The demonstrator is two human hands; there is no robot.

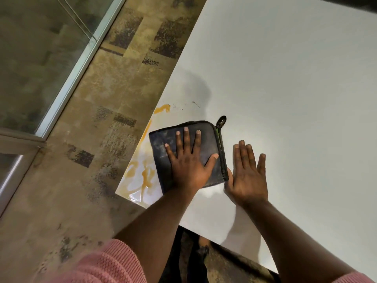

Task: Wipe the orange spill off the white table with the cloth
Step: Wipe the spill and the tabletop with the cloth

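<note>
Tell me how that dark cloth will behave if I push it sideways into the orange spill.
The cloth lies folded flat under the left hand, so it is probably soft and floppy and may bunch without a spread palm. The spill looks wet and glossy on the smooth table, so the cloth will likely slide easily and smear at first.

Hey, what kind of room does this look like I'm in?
Probably an office or meeting room, though that is a guess: a large plain white table, patterned carpet tiles on the floor, and a metal-framed glass partition beside it.
</note>
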